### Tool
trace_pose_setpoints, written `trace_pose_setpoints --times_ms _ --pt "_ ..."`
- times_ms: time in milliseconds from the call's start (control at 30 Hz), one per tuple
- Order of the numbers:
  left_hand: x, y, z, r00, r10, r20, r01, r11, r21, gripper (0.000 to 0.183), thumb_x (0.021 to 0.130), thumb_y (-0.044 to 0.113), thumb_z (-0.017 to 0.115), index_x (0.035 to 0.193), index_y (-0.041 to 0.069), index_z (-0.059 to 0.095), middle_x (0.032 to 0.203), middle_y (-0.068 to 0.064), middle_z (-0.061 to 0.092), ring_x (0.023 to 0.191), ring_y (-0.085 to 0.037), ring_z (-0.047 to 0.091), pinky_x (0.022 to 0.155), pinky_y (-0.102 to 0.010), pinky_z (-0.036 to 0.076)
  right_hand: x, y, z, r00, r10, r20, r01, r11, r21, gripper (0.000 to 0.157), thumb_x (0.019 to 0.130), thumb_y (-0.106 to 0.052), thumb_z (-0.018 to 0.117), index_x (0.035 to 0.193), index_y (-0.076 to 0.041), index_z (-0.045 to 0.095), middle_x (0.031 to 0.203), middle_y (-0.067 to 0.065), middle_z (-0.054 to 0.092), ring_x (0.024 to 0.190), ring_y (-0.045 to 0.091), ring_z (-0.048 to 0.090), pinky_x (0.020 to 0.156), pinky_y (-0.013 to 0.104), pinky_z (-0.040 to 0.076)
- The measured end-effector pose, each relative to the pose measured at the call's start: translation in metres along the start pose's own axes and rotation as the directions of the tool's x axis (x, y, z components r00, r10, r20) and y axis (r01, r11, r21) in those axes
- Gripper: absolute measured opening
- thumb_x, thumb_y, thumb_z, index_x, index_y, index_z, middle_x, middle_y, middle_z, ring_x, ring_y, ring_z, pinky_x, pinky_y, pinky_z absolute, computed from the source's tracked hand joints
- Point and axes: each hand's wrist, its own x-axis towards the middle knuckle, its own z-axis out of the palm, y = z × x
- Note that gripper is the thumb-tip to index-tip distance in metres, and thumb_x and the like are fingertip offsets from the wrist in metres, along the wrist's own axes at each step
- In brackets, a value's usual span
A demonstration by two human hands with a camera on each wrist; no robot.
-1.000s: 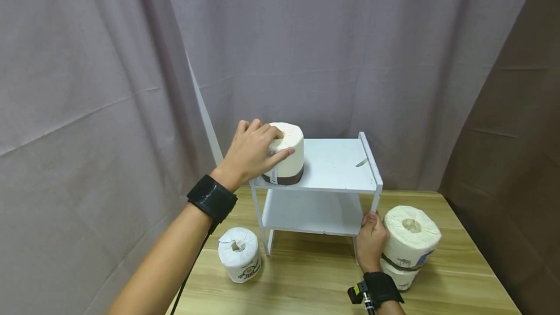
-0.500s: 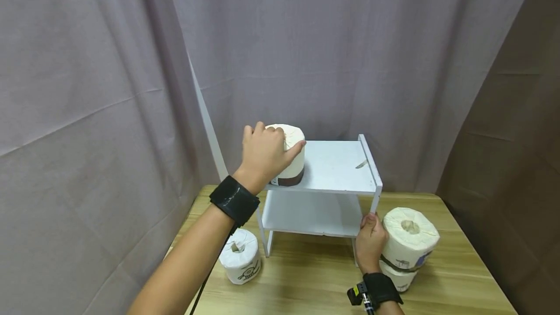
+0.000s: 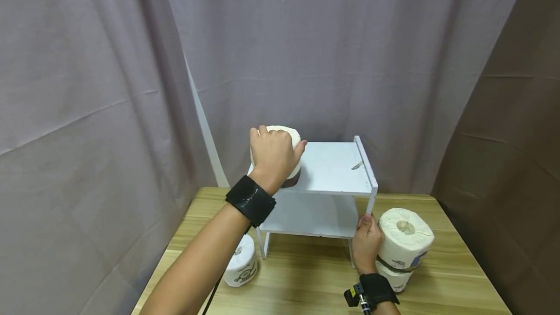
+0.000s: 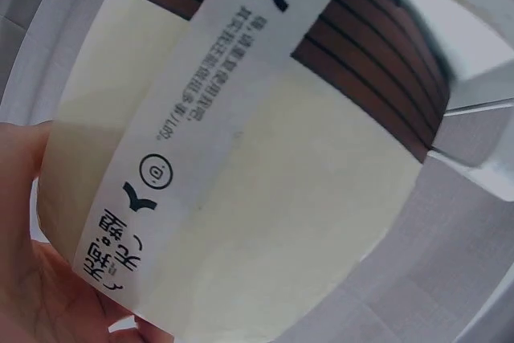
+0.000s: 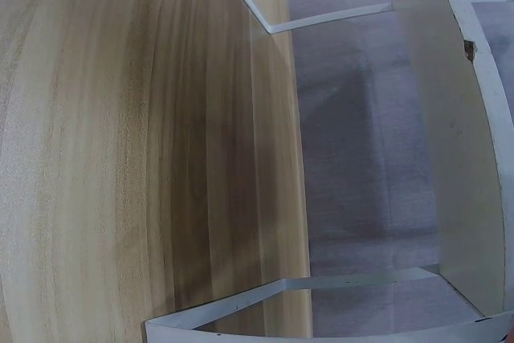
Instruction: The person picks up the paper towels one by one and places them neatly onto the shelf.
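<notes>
My left hand (image 3: 273, 154) grips a cream paper-wrapped toilet roll (image 3: 292, 133) with a brown band round its base. This roll stands at the left end of the top shelf of a small white two-tier rack (image 3: 334, 159). Most of it is hidden behind the hand in the head view, the thumb reaching to its right side. In the left wrist view the roll's white label strip (image 4: 197, 110) faces the camera, and fingers (image 4: 56, 295) show at the roll's lower left. My right hand (image 3: 367, 244) holds the rack's front right leg (image 3: 371, 204).
A smaller white toilet roll (image 3: 242, 266) stands on the wooden table (image 3: 315, 286), left of the rack and partly behind my left forearm. Right of my right hand, a large toilet roll (image 3: 404, 242) sits stacked on another roll (image 3: 395, 278). Grey curtains (image 3: 332, 47) enclose the table.
My left hand has shifted rightward over the roll, its wrist swinging in toward the rack and now covering more of the roll. The right hand keeps its hold on the leg.
</notes>
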Motion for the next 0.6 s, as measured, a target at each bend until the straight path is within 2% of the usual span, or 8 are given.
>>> trace_pose_setpoints --times_ms 300,600 --pt "0.0027 0.007 -0.0019 0.999 -0.028 0.035 0.025 0.998 0.06 0.066 0.089 0.072 0.042 0.068 0.015 0.066 0.068 -0.005 0.063 0.08 -0.025 0.057 0.074 -0.041 0.035 -0.0012 0.0028 -0.0011 1.0 0.02 0.009 -0.021 1.0 0.008 0.04 0.103 -0.01 0.043 0.065 0.004 0.046 0.055 0.007 0.039 0.051 0.004 0.033 0.051 0.024 0.027" --pt "0.0019 0.0054 0.002 0.999 -0.034 -0.014 0.035 0.997 0.068 0.065 0.089 0.068 0.047 0.082 0.009 0.072 0.078 -0.008 0.068 0.082 -0.024 0.056 0.075 -0.042 0.036 0.0003 0.0036 0.0 1.0 0.016 0.014 -0.016 1.0 0.017 0.04 0.103 -0.01 0.042 0.066 0.003 0.045 0.056 0.007 0.039 0.052 0.003 0.033 0.051 0.024 0.028"
